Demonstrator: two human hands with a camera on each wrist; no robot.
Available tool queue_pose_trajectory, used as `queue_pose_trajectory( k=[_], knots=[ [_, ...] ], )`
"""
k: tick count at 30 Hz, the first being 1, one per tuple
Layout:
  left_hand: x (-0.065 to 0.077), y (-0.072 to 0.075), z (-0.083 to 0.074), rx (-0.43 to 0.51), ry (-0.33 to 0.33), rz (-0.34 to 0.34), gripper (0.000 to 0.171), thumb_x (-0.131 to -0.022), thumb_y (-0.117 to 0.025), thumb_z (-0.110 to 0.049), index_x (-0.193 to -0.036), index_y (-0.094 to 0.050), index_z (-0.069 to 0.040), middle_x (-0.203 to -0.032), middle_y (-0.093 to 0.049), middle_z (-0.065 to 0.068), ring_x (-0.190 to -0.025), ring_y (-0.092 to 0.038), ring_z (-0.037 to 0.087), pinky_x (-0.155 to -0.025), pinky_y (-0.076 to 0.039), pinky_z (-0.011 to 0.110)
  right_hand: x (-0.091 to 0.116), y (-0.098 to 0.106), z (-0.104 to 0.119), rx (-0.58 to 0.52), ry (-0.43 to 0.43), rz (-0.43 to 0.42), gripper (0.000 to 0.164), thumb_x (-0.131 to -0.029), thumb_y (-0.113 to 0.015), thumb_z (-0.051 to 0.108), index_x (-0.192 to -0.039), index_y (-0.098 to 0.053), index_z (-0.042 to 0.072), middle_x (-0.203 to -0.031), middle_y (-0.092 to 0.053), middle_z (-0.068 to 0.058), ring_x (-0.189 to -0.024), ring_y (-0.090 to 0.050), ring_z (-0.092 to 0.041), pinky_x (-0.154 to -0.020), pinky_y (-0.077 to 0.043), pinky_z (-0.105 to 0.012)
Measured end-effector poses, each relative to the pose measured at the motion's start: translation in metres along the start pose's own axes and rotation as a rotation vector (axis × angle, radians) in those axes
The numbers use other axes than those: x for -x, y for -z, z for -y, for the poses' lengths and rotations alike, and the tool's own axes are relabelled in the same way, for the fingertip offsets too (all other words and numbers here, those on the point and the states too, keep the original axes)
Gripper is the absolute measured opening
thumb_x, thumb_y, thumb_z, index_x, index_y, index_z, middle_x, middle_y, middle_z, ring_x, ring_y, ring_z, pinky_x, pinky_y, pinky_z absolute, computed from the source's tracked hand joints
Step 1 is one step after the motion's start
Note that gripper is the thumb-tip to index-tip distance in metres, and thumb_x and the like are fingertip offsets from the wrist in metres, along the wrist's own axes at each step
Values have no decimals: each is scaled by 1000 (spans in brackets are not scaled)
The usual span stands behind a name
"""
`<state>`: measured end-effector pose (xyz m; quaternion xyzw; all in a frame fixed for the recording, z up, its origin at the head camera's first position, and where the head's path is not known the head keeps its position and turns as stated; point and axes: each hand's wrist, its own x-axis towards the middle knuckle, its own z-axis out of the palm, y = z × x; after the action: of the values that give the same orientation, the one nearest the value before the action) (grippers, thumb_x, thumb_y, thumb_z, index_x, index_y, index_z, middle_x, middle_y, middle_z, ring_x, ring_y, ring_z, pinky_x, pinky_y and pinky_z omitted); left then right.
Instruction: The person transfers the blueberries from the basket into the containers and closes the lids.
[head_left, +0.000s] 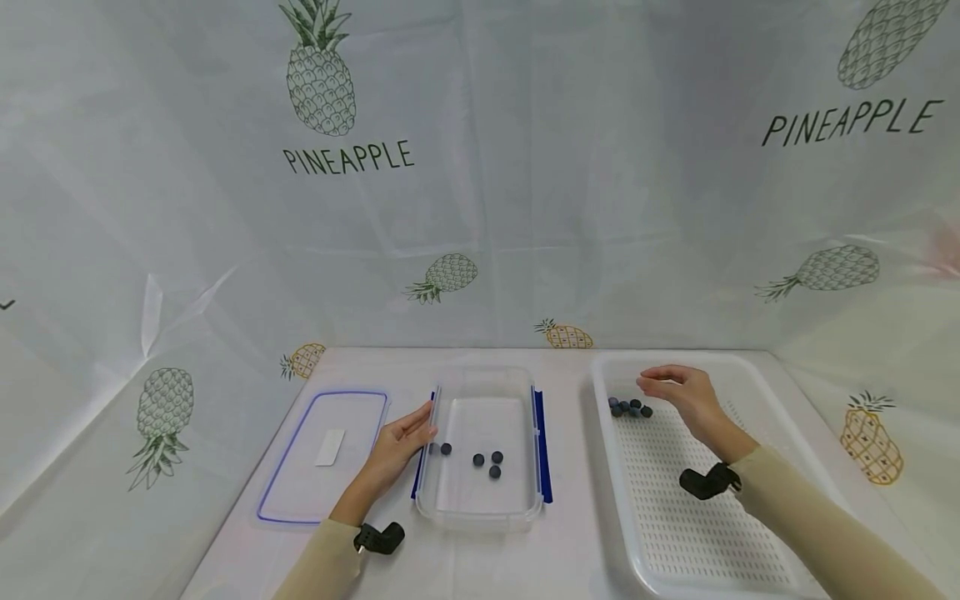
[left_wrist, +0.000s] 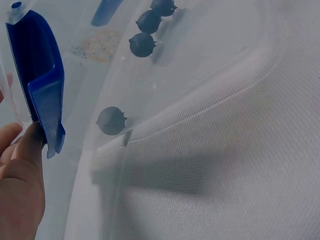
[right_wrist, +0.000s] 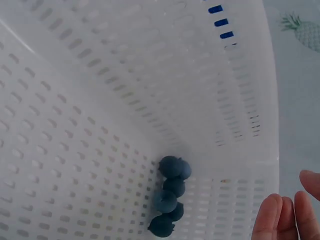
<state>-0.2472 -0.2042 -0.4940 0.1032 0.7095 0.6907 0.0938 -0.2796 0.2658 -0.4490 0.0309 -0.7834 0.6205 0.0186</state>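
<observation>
A clear plastic food box (head_left: 480, 408) with blue side clips stands mid-table, several blueberries (head_left: 495, 472) on its bottom. My left hand (head_left: 397, 446) holds the box's left side, fingers at the rim by the blue clip (left_wrist: 47, 80). To the right is a white perforated basket (head_left: 660, 500), with a cluster of blueberries (right_wrist: 167, 200) in its far left corner. Over that corner hovers my right hand (head_left: 686, 400), bent at the wrist. Its thumb and fingertips stand apart with nothing visible between them in the right wrist view.
Left of the box lies a clear lid (head_left: 292, 467) with a blue seal and a white label (head_left: 330, 447). A pineapple-printed sheet (head_left: 510, 208) hangs behind the table. The basket's raised wall (head_left: 611, 483) faces the box across a strip of white tabletop (head_left: 570, 467).
</observation>
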Motion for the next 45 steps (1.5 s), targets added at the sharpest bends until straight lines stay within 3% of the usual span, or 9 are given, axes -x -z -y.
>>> queue_pose_trajectory(
  k=[3, 11, 17, 23, 27, 33, 40, 45],
  knots=[
    [0, 0, -1, -8, 3, 3, 55, -92, -57, -11, -141, -33, -1, -146, -30, 6, -133, -29, 21, -98, -34, 19, 1, 4, -7, 56, -27, -18, 49, -85, -68, 25, -113, -55, -13, -100, -61, -2, -84, -62, -9, -78, -50, -20],
    [1, 0, -1, -6, 10, 1, 55, -92, -57, -13, -140, -35, -4, -145, -32, 2, -132, -31, 15, -99, -34, 19, 0, 8, -27, 131, -83, -45, 52, -84, -68, 26, -117, -55, -12, -108, -61, -14, -83, -56, 0, -92, -42, -46],
    [-3, 2, 9, -9, -6, -25, 54, -91, -59, -13, -140, -37, -5, -144, -34, 3, -131, -32, 17, -98, -35, 19, -4, 8, -41, 209, -122, -68, 49, -84, -68, 24, -117, -56, -10, -116, -57, -24, -90, -56, -11, -92, -41, -52],
    [-7, 5, 22, -21, -30, -40, 55, -89, -61, -20, -139, -40, -11, -143, -37, -2, -130, -35, 13, -98, -36, 19, -6, 9, -54, 278, -127, -62, 46, -85, -67, 21, -116, -57, -10, -119, -55, -26, -97, -56, -23, -87, -47, -44],
    [-7, 5, 23, -24, -41, -37, 55, -89, -62, -22, -139, -40, -11, -143, -37, -2, -130, -35, 12, -98, -36, 20, -8, 11, -64, 311, -126, -54, 44, -84, -68, 21, -114, -59, -9, -118, -56, -26, -100, -56, -28, -78, -51, -34],
    [-8, 5, 23, -21, -32, -36, 55, -89, -62, -22, -139, -41, -12, -143, -37, -2, -129, -35, 11, -98, -36, 20, -11, 12, -76, 325, -114, -36, 40, -83, -68, 20, -110, -61, -9, -111, -59, -24, -103, -54, -34, -74, -51, -30],
    [-8, 5, 24, -22, -29, -44, 55, -89, -62, -22, -138, -41, -12, -142, -38, -2, -129, -36, 12, -98, -36, 20, -14, 11, -80, 335, -89, -30, 39, -79, -73, 16, -107, -63, -10, -100, -66, -19, -83, -57, -9, -68, -50, -21],
    [-8, 5, 23, -18, -23, -51, 54, -88, -62, -22, -138, -42, -13, -142, -38, -2, -129, -36, 12, -98, -36, 20, -15, 9, -83, 340, -78, -33, 35, -78, -73, 13, -104, -64, -9, -96, -66, -17, -77, -58, -5, -65, -49, -19]
  ],
)
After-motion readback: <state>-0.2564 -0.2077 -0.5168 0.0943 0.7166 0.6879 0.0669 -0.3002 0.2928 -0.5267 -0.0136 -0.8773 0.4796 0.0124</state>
